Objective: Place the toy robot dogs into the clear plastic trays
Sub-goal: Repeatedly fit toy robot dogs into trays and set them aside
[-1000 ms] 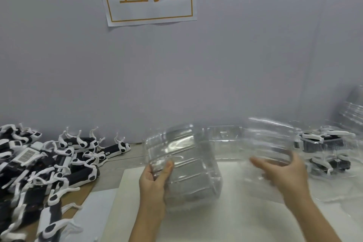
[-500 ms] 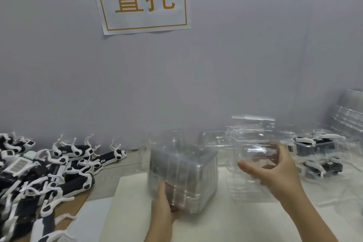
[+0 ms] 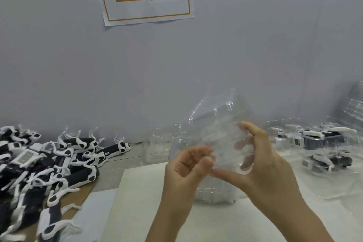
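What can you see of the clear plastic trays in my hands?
The clear trays look like a nested stack of thin, glossy, see-through plastic with ribbed moulded edges, tilted over the white sheet. The left hand pinches its left edge; the right hand grips its right side, thumb in front. No toy shows inside.

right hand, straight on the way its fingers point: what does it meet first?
The clear trays: the right hand grips them, fingers lying behind the plastic and pointing up-left. Along the thumb's line the left hand comes next, nearly touching; depth there is unclear.
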Available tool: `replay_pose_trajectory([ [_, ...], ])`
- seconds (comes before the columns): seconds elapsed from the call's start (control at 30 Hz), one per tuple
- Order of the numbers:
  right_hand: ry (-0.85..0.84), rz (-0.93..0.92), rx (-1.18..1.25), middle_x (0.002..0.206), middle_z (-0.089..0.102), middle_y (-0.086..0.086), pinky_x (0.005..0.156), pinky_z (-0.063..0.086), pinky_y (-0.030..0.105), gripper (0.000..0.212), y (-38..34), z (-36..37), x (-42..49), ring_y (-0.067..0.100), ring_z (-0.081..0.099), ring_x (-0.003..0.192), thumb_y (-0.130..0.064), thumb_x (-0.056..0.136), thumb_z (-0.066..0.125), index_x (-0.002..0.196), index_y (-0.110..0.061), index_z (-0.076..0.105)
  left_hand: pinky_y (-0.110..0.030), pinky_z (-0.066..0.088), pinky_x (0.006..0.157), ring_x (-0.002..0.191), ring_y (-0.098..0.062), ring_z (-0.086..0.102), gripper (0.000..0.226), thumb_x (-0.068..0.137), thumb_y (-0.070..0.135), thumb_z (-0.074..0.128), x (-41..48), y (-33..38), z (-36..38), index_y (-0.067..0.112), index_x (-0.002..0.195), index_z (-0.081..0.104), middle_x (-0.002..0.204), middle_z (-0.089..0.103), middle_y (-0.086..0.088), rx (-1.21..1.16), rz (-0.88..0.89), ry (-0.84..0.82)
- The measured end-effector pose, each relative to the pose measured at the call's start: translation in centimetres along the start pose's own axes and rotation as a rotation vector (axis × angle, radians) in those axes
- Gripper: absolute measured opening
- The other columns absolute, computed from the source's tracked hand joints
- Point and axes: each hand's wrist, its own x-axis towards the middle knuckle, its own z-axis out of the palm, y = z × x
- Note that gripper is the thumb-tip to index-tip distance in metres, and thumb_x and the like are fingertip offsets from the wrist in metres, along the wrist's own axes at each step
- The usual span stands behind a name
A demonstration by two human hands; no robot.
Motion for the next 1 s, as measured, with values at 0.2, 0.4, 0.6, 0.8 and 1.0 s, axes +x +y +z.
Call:
replay_pose_trajectory([
  [0.2, -0.126, 0.001, 0.231, 0.107, 0.054, -0.021, 0.059, 0.047, 0.017, 0.073, 0.5, -1.0, 0.3, 0.013, 0.062, 0.071, -0.085, 0.066, 0.054, 0.13, -0.066, 0.025, -0.024, 0.057, 0.065, 0.063, -0.016, 0.069, 0.011, 0.067, 0.027, 0.081, -0.2, 0.7, 0.8, 0.025, 0.078, 0.078, 0.073, 0.073, -0.004, 0.06, 0.079, 0.125],
  [0.4, -0.108, -0.01, 0.431, 0.096, 0.067, -0.012, 0.054, 0.049, 0.026, 0.058, -0.6, -2.2, 0.5, 0.014, 0.064, 0.063, -0.076, 0.07, 0.06, 0.124, -0.065, 0.042, -0.017, 0.05, 0.055, 0.051, -0.014, 0.063, 0.016, 0.058, 0.026, 0.089, -0.7, 2.9, 2.0, 0.023, 0.064, 0.075, 0.058, 0.067, -0.006, 0.068, 0.141, 0.158],
  [0.6, -0.154, 0.113, 0.685, 0.086, 0.073, 0.006, 0.046, 0.049, 0.02, 0.077, -1.8, -3.9, 0.1, 0.025, 0.062, 0.049, -0.078, 0.05, 0.076, 0.121, -0.052, 0.058, -0.023, 0.052, 0.05, 0.045, -0.017, 0.064, 0.037, 0.054, 0.056, 0.087, -1.8, 5.1, 3.0, 0.023, 0.068, 0.077, 0.058, 0.069, -0.007, -0.004, 0.226, 0.058],
  [0.8, -0.186, 0.201, 0.758, 0.086, 0.072, 0.01, 0.041, 0.046, 0.022, 0.078, -1.9, -3.7, 0.6, 0.027, 0.064, 0.048, -0.074, 0.039, 0.082, 0.112, -0.052, 0.063, -0.023, 0.051, 0.051, 0.047, -0.015, 0.06, 0.038, 0.058, 0.054, 0.086, -1.1, 4.2, 2.8, 0.019, 0.071, 0.077, 0.06, 0.067, -0.006, -0.113, 0.157, 0.052],
  [1.0, -0.23, 0.246, 0.752, 0.089, 0.073, 0.008, 0.04, 0.043, 0.021, 0.074, -1.5, -3.4, 0.8, 0.026, 0.066, 0.052, -0.074, 0.042, 0.08, 0.111, -0.053, 0.062, -0.024, 0.051, 0.051, 0.053, -0.014, 0.062, 0.034, 0.058, 0.046, 0.088, -0.6, 3.0, 2.4, 0.017, 0.072, 0.077, 0.062, 0.067, -0.005, -0.199, 0.081, 0.052],
])
